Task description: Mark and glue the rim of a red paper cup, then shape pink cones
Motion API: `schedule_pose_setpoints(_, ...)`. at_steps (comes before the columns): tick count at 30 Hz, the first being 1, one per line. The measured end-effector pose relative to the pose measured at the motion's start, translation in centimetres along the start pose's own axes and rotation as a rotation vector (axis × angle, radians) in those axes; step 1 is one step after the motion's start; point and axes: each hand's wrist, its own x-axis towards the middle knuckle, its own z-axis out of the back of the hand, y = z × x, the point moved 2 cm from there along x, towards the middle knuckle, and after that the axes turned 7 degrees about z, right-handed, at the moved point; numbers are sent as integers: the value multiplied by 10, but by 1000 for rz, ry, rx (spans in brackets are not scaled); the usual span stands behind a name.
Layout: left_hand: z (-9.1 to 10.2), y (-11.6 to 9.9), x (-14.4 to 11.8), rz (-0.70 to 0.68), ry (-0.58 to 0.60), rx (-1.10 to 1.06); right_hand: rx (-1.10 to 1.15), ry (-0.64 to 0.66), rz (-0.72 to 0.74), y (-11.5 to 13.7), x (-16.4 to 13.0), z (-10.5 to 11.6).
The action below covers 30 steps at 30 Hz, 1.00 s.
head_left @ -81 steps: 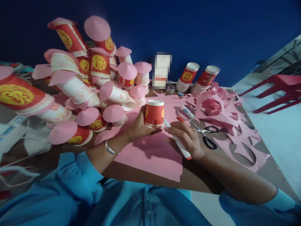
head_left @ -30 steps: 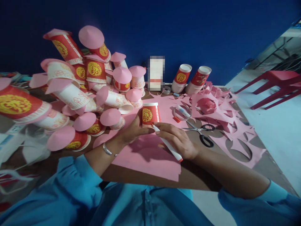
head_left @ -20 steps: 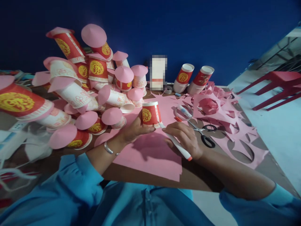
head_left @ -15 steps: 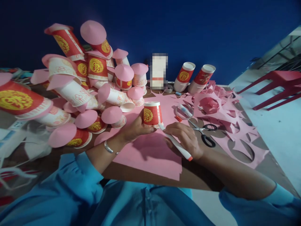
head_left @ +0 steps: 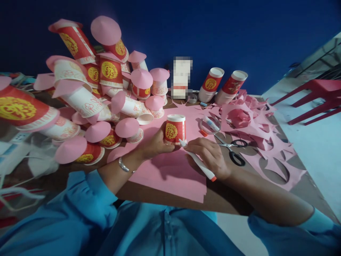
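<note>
My left hand is closed around the lower part of a red paper cup with a yellow emblem. The cup is upside down, its white base facing up. In my right hand is a slim white tube with an orange end, held like a pen. Its white tip meets or nearly meets the cup's lower edge; I cannot tell if they touch. Beneath both hands lie pink paper sheets. To the left are piled several paper cups topped with pink paper cones.
Black-handled scissors lie right of my right hand, beside a clear ring with a small white tube. Cut pink scraps cover the table's right side. Two cup stacks lean against the blue wall. A red stool stands beyond.
My left hand and the cup have shifted slightly right, and the cup's printed side has turned a little. My right hand still grips the white tube near the cup's lower edge.
</note>
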Motion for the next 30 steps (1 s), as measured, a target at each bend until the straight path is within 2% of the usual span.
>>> schedule_pose_setpoints(13, 2, 5, 2, 2, 21, -50, -13, 4, 6, 1, 1, 0)
schedule_pose_setpoints(21, 1, -1, 0, 18, 19, -7, -13, 16, 1, 1, 1, -1)
schedule_pose_setpoints(30, 3, 5, 3, 5, 16, 6, -15, 35, -21, -1, -2, -2)
